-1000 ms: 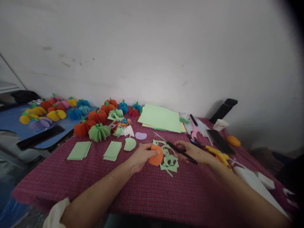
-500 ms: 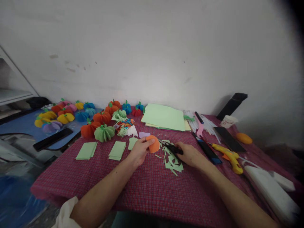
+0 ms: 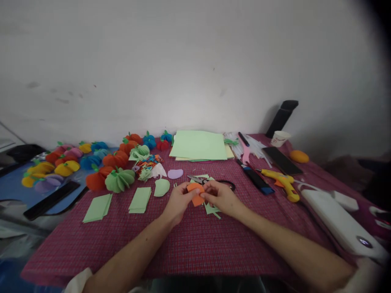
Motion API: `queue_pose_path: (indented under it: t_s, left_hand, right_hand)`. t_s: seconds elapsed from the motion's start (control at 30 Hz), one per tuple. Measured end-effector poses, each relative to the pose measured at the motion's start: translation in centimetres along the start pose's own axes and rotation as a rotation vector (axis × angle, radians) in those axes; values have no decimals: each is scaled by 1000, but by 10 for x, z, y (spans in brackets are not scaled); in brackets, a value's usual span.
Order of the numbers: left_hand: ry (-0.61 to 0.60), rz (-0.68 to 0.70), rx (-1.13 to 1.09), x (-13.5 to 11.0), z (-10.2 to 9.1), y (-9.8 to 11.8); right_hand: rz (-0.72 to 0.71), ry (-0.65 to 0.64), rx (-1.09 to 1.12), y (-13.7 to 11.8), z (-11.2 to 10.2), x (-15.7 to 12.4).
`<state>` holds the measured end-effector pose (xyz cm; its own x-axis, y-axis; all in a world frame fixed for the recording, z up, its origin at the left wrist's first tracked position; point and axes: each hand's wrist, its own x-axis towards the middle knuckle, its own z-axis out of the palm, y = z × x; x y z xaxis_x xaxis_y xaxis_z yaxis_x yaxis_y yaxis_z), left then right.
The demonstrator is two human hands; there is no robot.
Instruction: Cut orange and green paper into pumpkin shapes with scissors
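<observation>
Between my two hands is an orange paper piece (image 3: 194,197) with a rounded outline. My left hand (image 3: 181,200) pinches its left side, thumb on top. On its right side, my right hand (image 3: 220,197) has thumb and fingers closed on the edge. Just behind the hands, black-handled scissors (image 3: 229,184) lie on the table, their blades pointing left, partly hidden by my right hand. Light green paper scraps (image 3: 212,209) lie under and around them. To the left are a green rounded cutout (image 3: 161,187) and a purple paper cutout (image 3: 175,174).
Stacks of green paper rectangles (image 3: 140,200) lie at left, with several paper pumpkins (image 3: 119,179) behind. Green sheets (image 3: 200,145) rest by the wall. At right are a yellow glue gun (image 3: 284,182), a blue-black cutter (image 3: 258,179), a phone (image 3: 282,160), a paper cup (image 3: 280,138) and a white power bank (image 3: 339,221).
My right hand has let go of the scissors, which now lie on the scraps, and has come over to grip the orange paper. The view has shifted a little to the right.
</observation>
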<state>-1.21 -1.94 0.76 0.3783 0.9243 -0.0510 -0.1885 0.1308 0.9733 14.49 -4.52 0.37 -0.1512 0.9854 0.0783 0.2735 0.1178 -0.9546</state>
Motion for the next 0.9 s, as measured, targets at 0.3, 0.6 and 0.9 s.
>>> queue_pose_path:
  t_s: [0.3,0.6,0.9]
  left_hand:
    - [-34,-88,-143,-2,-2,9]
    - [-57,-68,-225,0,-2,2]
    - [-67,-44,-248,0,-1,0]
  right_hand:
    - [131,-32,382,2,-14,1]
    - [156,-72,524,9,-10,1]
    - [156,-126,645,12,-8,3]
